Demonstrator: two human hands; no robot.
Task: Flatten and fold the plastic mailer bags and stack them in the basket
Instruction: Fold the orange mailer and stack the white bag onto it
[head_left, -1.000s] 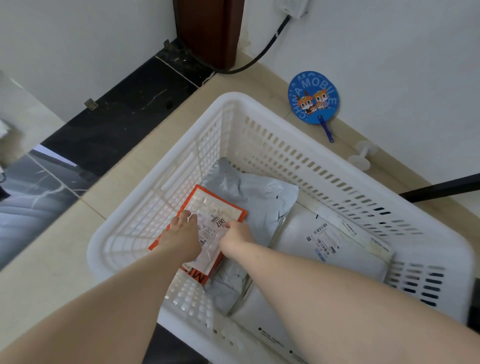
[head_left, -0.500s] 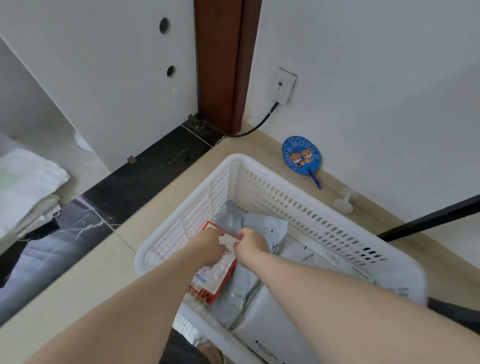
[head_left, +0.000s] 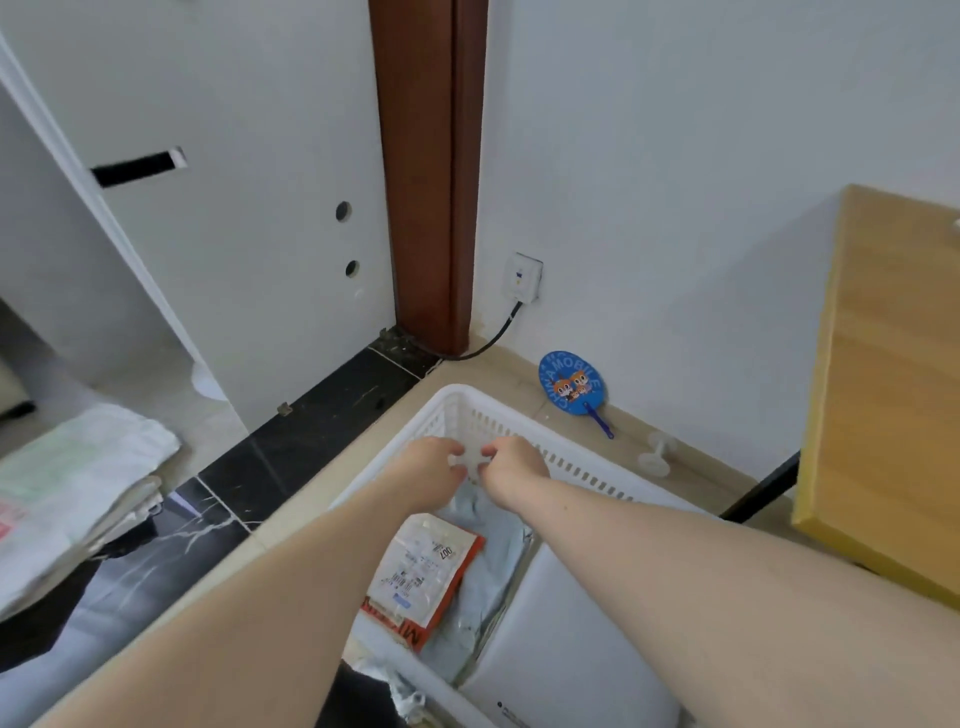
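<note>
While both bare forearms are reaching forward over the white plastic basket (head_left: 587, 470), the left hand (head_left: 431, 467) and the right hand (head_left: 511, 467) are meeting above its far slotted wall. Fingers of both hands are curling inward and pinching a small, pale, translucent scrap (head_left: 471, 462) between them; its material is too blurred to identify. Inside the basket, an orange-edged mailer bag (head_left: 426, 571) with a white printed label is lying flat, tilted slightly, on top of a crinkled grey mailer bag (head_left: 493, 551). Beside these, to the right, a smooth white mailer bag (head_left: 566, 639) is lying flat against the near wall. The basket is sitting on beige floor tile (head_left: 291, 514) next to a strip of glossy black marbled stone (head_left: 311, 441). A round blue hand fan (head_left: 572, 385) with cartoon figures is leaning at the base of the white wall, and a dark cable (head_left: 498, 338) is running down from a wall socket (head_left: 523, 278). A light wooden tabletop (head_left: 893, 395) is showing at right, and a pile of folded white sacks (head_left: 72, 488) at left.
</note>
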